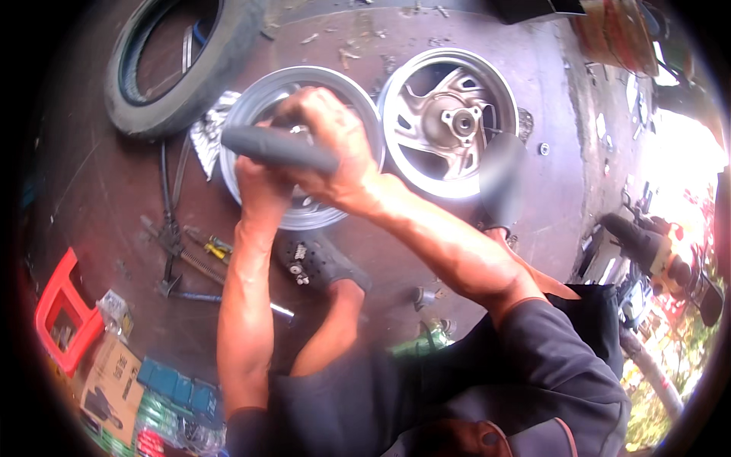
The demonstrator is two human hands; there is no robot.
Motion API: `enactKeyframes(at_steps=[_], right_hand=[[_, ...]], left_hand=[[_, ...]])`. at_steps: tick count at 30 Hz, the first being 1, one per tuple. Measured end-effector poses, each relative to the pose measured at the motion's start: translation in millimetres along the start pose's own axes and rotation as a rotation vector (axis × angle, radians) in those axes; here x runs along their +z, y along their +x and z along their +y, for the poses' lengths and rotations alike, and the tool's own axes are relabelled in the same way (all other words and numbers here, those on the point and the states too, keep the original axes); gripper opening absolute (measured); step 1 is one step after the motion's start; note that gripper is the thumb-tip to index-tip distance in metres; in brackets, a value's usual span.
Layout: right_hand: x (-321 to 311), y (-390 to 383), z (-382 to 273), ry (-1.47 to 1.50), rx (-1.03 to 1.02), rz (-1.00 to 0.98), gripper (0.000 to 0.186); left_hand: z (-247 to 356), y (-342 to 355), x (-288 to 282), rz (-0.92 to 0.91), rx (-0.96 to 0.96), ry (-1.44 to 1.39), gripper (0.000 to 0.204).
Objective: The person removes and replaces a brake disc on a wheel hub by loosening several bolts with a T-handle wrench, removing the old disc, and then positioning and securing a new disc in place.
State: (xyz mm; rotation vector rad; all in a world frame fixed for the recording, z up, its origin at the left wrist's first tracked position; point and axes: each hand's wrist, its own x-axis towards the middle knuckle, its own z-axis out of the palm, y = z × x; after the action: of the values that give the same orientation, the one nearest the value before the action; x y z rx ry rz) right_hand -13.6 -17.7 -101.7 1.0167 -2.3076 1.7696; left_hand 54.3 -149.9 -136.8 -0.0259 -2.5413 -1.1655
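My right hand (pixel 331 141) is closed at a thick, dark grey rounded bar (pixel 274 148), blurred, that lies across both hands. My left hand (pixel 263 183) is closed just below the bar; what its fingers wrap round is hidden. Both hands are above a silver wheel rim (pixel 232 164) lying flat on the dark floor, its hub mostly covered by them. A second silver wheel (pixel 461 126), with wide spokes and a central hub, lies just to the right. Beyond the left hand, a black tyre (pixel 217 84) rests without a rim.
My foot in a dark clog (pixel 324 263) is close below the rim; my other foot (pixel 502 179) is beside the second wheel. A metal bar (pixel 228 298), a coil spring (pixel 202 263) and a yellow-handled screwdriver (pixel 217 250) lie left. Lower left are a red plastic frame (pixel 57 346) and a cardboard box (pixel 113 381).
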Motion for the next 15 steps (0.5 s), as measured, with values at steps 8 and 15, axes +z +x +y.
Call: enactKeyframes(at_steps=[8,15], right_hand=[[-7.8,-6.3,-6.9,-0.013,-0.014,-0.104,0.051],[0.7,-2.6,-19.6,0.114,-0.056,0.055,0.044]], left_hand=[[-6.3,-13.4,2.9,-0.153,-0.009,-0.100,0.030],[-19.2,-23.3,1.8,-0.114,-0.207,-0.170,0.027]])
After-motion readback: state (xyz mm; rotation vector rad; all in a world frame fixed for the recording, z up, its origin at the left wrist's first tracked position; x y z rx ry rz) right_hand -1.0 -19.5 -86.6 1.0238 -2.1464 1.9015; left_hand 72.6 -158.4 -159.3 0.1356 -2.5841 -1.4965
